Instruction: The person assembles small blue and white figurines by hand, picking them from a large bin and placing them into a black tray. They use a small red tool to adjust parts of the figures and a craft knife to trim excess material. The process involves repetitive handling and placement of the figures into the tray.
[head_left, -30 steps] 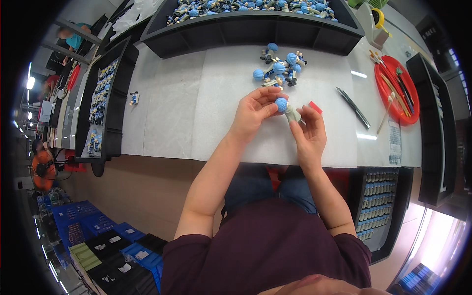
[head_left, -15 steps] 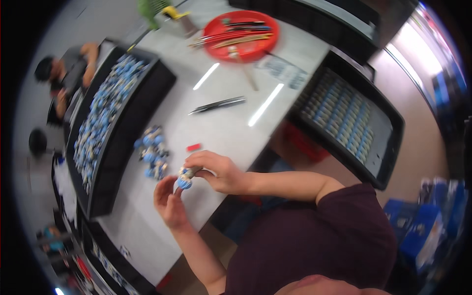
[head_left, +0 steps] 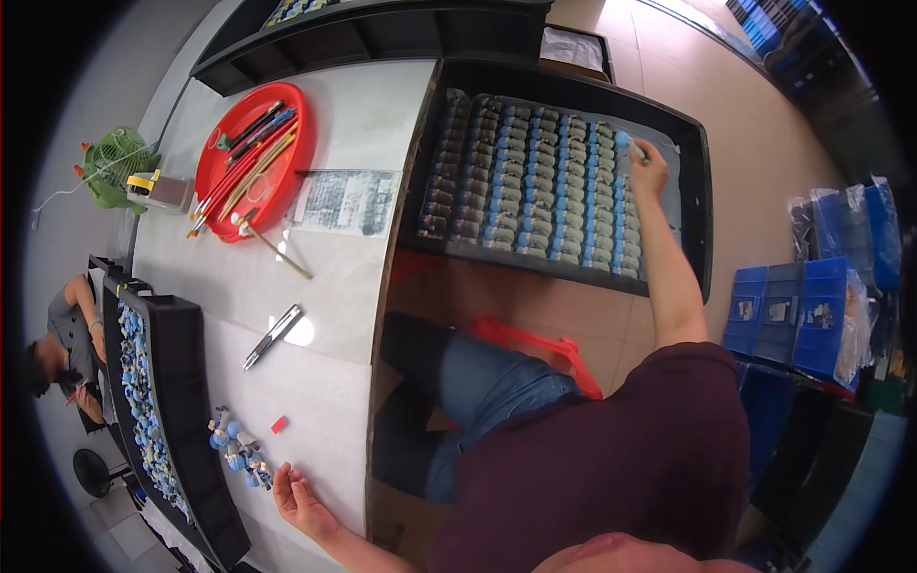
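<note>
White bench, black trays on both sides, tan floor beyond. Our right hand (head_left: 650, 167) was stretched out to the far tray (head_left: 695, 172), fingers pinched on a small figure (head_left: 623, 141) with a blue top, at the tray's outer rows next to a bare strip of liner. Figure looked light and rigid, probably painted, so likely easy to scuff; we'd judge the body below the blue head the safest place to pinch. Its long axis was hard to read at that size; it seemed to lie in line with its neighbours, blue end towards the tray's far side. Rows of like figures (head_left: 535, 181) filled the rest of that tray.

Our left hand (head_left: 298, 497) lay loose and palm-up on the bench edge, holding nothing, just beside a small cluster of blue figures (head_left: 237, 447) and a red chip (head_left: 279, 424). Near tray (head_left: 191, 420) held more blue pieces. Further out: a pen (head_left: 272, 336), a paper sheet (head_left: 349, 201), a red dish (head_left: 296, 124) of brushes, a green fan (head_left: 113, 164). Another person (head_left: 67, 344) sat past the near tray.
</note>
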Available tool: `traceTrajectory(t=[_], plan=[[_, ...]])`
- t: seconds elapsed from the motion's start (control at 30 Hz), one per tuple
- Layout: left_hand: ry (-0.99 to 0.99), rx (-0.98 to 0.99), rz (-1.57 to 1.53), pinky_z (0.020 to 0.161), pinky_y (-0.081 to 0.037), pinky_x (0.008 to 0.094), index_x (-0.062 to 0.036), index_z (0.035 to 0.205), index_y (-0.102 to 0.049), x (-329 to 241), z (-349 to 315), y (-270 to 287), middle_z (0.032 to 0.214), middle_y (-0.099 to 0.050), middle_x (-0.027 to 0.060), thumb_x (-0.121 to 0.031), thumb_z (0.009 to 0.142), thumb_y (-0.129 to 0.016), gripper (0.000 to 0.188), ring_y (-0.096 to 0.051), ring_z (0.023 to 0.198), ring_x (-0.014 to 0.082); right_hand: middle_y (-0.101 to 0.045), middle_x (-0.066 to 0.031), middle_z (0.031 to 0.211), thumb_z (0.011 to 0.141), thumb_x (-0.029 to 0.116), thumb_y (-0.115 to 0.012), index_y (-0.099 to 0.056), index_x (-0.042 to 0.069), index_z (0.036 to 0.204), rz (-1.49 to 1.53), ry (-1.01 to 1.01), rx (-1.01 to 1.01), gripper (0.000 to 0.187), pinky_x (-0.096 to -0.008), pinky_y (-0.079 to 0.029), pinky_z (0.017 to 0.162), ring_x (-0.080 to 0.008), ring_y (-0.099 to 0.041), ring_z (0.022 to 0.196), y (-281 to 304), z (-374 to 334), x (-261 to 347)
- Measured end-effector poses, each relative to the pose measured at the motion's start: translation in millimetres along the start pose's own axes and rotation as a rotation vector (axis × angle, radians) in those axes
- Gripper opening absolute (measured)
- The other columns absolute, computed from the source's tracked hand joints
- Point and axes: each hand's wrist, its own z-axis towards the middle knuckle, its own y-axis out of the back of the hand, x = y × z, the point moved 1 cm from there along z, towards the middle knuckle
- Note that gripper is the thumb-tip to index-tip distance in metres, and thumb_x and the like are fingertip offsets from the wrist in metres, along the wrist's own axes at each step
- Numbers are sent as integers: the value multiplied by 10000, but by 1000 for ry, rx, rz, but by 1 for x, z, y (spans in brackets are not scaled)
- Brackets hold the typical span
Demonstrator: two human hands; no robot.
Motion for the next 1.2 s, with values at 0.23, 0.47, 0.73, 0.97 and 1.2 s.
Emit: traceTrajectory(t=[0.23, 0.47, 0.73, 0.97, 1.2], plan=[[40, 25, 45, 806, -473, 210, 9, 1176, -520, 1, 6, 3, 1167, -559, 101, 21, 877, -514, 300, -562, 925, 127, -664, -139, 913, 708, 37, -653, -687, 116, 940, -336, -30, 193, 248, -382, -480, 794, -316, -626, 881, -17, 28, -106], [38, 14, 63, 814, -474, 209, 8, 1189, -514, 3, 6, 2, 1176, -554, 102, 14, 887, -508, 303, -562, 926, 123, -659, -161, 954, 705, 36, -587, -683, 96, 946, -350, -103, 341, 266, -364, -480, 821, -315, -623, 924, -31, 33, -115], [15, -2, 62, 821, -470, 210, 7, 1178, -526, 2, 4, -2, 1174, -553, 106, 1, 899, -493, 281, -560, 929, 122, -658, -165, 973, 740, 137, -596, -660, 53, 977, -245, -111, 500, 260, -357, -472, 839, -312, -618, 951, -25, 36, -119], [-3, -12, 60, 825, -468, 208, 8, 1172, -529, 0, 2, -7, 1166, -556, 105, 1, 903, -485, 272, -561, 934, 123, -628, -165, 1068, 783, 283, -623, -633, 82, 1044, -388, -21, 525, 330, -384, -447, 880, -316, -582, 1025, -31, 37, -121], [-13, -19, 53, 822, -470, 207, 10, 1163, -533, 1, 1, -7, 1157, -558, 105, -1, 902, -488, 265, -562, 926, 120, -626, -155, 1077, 830, 239, -563, -601, 97, 1102, -363, -102, 607, 309, -386, -445, 880, -315, -581, 1026, -34, 38, -118]])
